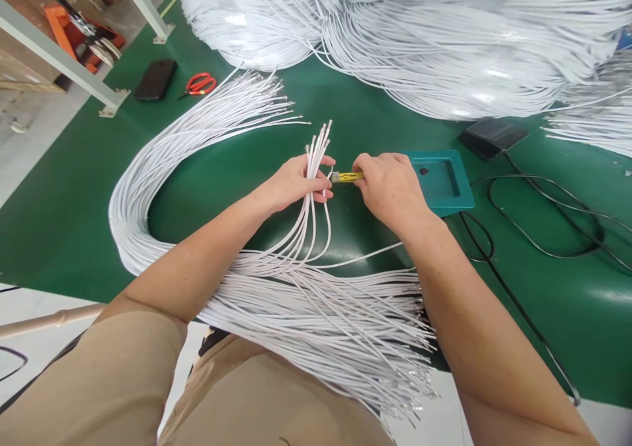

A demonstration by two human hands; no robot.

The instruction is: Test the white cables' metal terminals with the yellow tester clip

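My left hand is closed round a small bunch of white cables whose metal-tipped ends stick up above the fingers. One cable end is set apart beside its fingertips. My right hand grips a small yellow tool with a grey tip. That tip points left and meets or almost meets the separate cable end; I cannot tell which. Below the hands, a thick bundle of white cables lies across the table's near edge. It curves round on the left, with its other ends fanned out behind my left hand.
Large heaps of white cable fill the back of the green table. Behind my right hand sits a teal tray, with a black device and its cord nearby. Red-handled scissors and a black phone-like object lie back left.
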